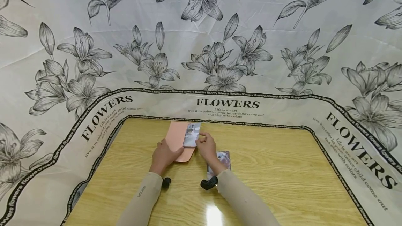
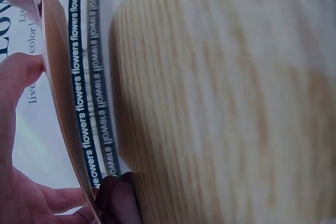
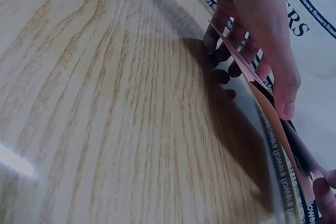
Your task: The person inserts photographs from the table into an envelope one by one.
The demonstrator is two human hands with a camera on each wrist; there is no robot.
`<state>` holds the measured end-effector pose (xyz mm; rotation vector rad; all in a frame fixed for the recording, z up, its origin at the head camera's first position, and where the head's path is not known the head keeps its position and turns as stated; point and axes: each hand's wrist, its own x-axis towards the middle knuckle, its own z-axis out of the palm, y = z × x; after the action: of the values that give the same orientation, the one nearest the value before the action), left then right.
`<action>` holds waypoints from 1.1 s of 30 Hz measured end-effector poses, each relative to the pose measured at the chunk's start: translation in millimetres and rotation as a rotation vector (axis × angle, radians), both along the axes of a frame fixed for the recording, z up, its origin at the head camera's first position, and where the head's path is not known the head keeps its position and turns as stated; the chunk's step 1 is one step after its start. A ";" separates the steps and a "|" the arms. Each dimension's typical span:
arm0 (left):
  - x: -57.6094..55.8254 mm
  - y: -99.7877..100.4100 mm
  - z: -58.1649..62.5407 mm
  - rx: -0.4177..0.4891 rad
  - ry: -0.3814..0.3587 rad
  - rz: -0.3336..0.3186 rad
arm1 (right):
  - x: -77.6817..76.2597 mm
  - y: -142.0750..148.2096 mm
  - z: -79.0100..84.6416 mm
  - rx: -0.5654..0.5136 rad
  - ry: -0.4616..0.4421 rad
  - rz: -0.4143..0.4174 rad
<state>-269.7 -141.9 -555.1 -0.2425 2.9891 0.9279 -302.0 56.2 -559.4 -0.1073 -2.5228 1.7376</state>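
Observation:
In the head view, my left hand (image 1: 164, 156) holds a pink envelope (image 1: 176, 133) by its near left part. The thumb lies on top, and in the right wrist view the left fingers (image 3: 247, 59) curl beneath the paper. My right hand (image 1: 206, 149) pinches the right edge of a small photo print (image 1: 191, 135). That print overlaps the envelope's right side; whether part of it is inside the envelope, I cannot tell. A second photo print (image 1: 223, 156) lies on the table, partly covered by my right wrist.
The wooden table (image 1: 282, 170) carries a bright light reflection near its front. Flower-printed cloth (image 1: 226, 55) rises behind and along both sides of the table. A black wrist camera sits at each cuff, the left one (image 1: 166, 183) and the right one (image 1: 209, 183).

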 end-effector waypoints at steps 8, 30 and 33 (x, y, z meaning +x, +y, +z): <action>0.3 0.2 2.1 0.002 -0.008 0.004 | -1.2 -7.1 -0.2 -0.006 -0.004 0.004; -0.5 -0.3 -1.6 -0.011 0.022 -0.004 | -6.7 -23.2 -4.3 0.008 0.012 0.002; -0.6 -0.1 -0.9 -0.010 0.024 -0.004 | -8.3 -25.1 -5.6 0.014 0.012 -0.001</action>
<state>-270.2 -142.0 -556.0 -0.2270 3.0154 0.9226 -310.4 31.0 -565.0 -0.0974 -2.5256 1.7149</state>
